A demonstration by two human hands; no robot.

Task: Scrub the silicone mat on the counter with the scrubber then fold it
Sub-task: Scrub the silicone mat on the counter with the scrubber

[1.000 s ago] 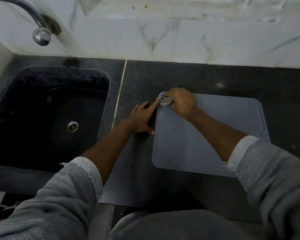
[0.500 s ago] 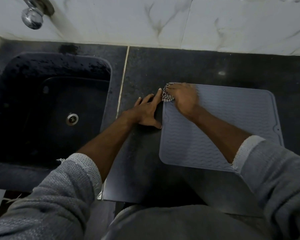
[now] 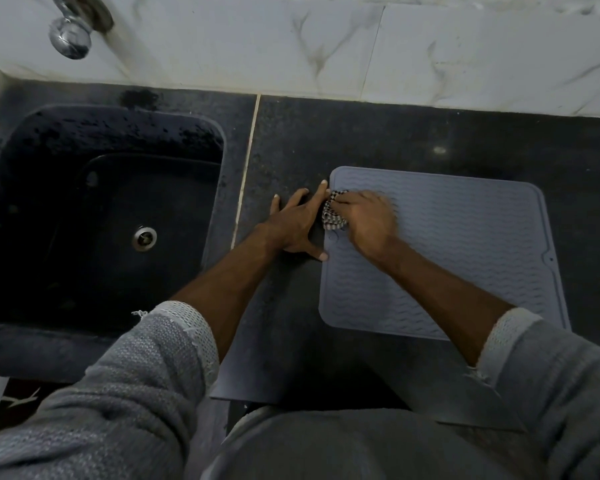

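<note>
Our right hand (image 3: 366, 218) pinches the scrubber (image 3: 333, 216) at the silicone mat (image 3: 465, 258)'s ten-o'clock corner — unscrubbed mat stretches toward four o'clock; left hand (image 3: 297, 225) spread flat beside its edge.

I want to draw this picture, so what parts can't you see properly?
- Scrubber: head view, mostly hidden under the right hand, which is blurred.
- Silicone mat: its near right corner is covered by the right forearm and sleeve.
- Tap: cut off by the top edge.
- Left hand: flat on the counter; whether it touches the mat's edge is unclear.
</note>
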